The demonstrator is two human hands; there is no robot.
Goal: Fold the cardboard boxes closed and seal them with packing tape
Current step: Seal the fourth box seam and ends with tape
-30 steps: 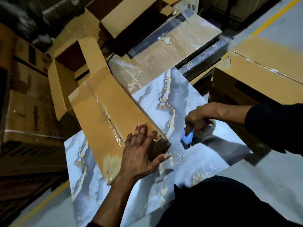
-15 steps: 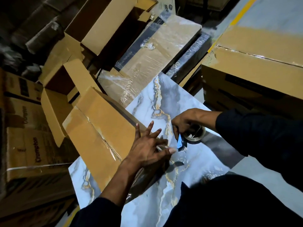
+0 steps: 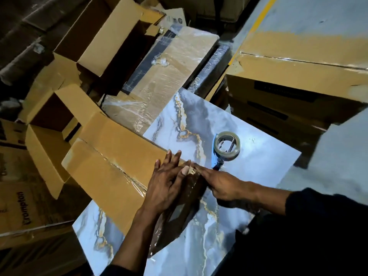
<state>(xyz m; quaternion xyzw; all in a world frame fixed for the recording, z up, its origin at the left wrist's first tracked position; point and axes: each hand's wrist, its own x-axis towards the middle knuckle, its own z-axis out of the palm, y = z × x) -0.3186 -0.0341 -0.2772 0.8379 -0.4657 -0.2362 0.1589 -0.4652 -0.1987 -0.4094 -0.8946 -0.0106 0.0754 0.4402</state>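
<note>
You stand over a glossy blue-grey marble-patterned slab point(image 3: 249, 176) veined in gold, lying among stacked cartons in a dim storeroom with a grey concrete floor point(image 3: 328, 16) and a yellow painted line point(image 3: 260, 14). A long, flat brown cardboard box point(image 3: 111, 156) lies across the slab's left edge, its centre seam already covered with clear tape. Open empty brown cartons point(image 3: 95, 42) crowd the far left, a plastic-wrapped flat package point(image 3: 169, 76) lies beyond the slab, and a large sealed brown carton point(image 3: 298, 76) sits to your right.

Your left hand point(image 3: 169, 184) lies flat with straight fingers on the near end of the long box, pressing the tape down. Your right hand point(image 3: 221, 186) reaches in beside it, fingers stretched out and touching the box's dark end face where the tape wraps over. Neither hand grips anything.

Half a second earlier your right hand held the roll of clear packing tape on its blue dispenser point(image 3: 226, 149); now the roll rests alone on the slab, just beyond your hands, and your right hand has come over to the box end.
</note>
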